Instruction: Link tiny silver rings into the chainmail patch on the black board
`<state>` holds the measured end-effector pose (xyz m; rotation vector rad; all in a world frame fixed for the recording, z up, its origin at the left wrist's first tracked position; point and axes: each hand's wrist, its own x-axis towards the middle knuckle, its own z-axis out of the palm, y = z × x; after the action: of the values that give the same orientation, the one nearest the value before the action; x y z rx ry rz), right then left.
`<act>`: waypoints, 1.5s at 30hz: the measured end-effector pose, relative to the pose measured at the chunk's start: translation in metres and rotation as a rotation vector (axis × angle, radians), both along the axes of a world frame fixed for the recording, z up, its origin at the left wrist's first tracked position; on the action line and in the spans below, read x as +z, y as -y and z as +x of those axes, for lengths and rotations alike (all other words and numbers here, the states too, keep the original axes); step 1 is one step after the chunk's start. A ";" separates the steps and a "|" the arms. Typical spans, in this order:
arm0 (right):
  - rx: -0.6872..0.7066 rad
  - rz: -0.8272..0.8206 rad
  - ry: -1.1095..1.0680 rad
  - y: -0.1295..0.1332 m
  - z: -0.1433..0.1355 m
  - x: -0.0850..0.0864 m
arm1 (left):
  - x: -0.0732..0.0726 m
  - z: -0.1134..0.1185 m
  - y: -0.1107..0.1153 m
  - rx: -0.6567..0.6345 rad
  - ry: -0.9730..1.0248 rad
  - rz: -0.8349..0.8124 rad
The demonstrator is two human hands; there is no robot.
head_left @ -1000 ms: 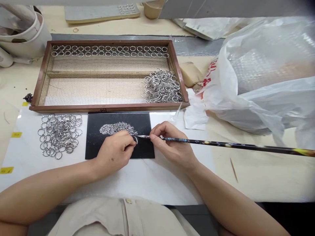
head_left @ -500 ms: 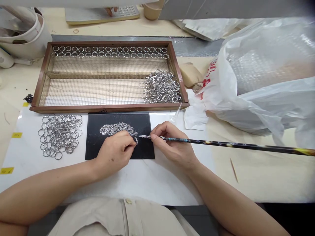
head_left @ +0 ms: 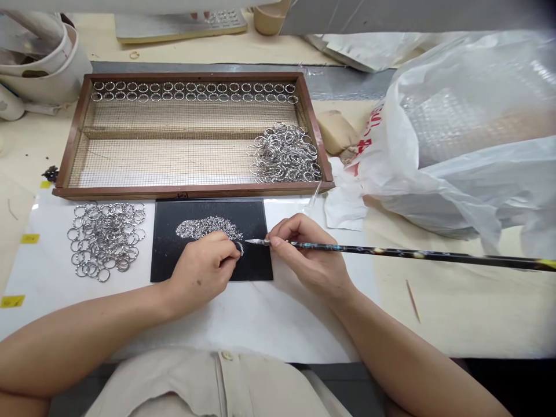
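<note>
My left hand [head_left: 206, 266] is closed over the black pad [head_left: 171, 263], pinching a silver ring [head_left: 241, 249] at its fingertips. In my right hand [head_left: 306, 255] is a long dark patterned pen-like tool [head_left: 382, 251], its pale pointed tip just right of the ring, apart from it. Small sparkling stones [head_left: 204, 226] lie heaped on the pad beyond my left hand. Loose silver rings [head_left: 106, 240] are piled on the white sheet left of the pad.
Behind the pad, a wooden mesh tray [head_left: 191, 190] holds two rows of rings and a ring heap [head_left: 286, 153]. A plastic bag [head_left: 456, 191] bulges at the right. White cups [head_left: 73, 63] stand back left. A thin stick [head_left: 413, 301] lies right of my forearm.
My right hand and the tool have shifted slightly right, the tip a little farther from the ring. My left hand has stayed put. Another person's fingers at the top have moved.
</note>
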<state>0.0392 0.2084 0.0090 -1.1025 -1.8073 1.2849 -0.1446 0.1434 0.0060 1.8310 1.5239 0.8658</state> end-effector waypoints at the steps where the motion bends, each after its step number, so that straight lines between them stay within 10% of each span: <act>1: 0.003 -0.012 -0.022 0.000 0.000 0.000 | 0.000 0.000 0.000 0.000 0.001 -0.001; 45: 0.101 -0.031 -0.173 0.005 -0.001 0.004 | 0.000 0.000 -0.001 -0.004 -0.019 0.002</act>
<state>0.0384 0.2035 0.0134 -0.8961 -1.7368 1.4259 -0.1448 0.1445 0.0061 1.8479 1.5307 0.8513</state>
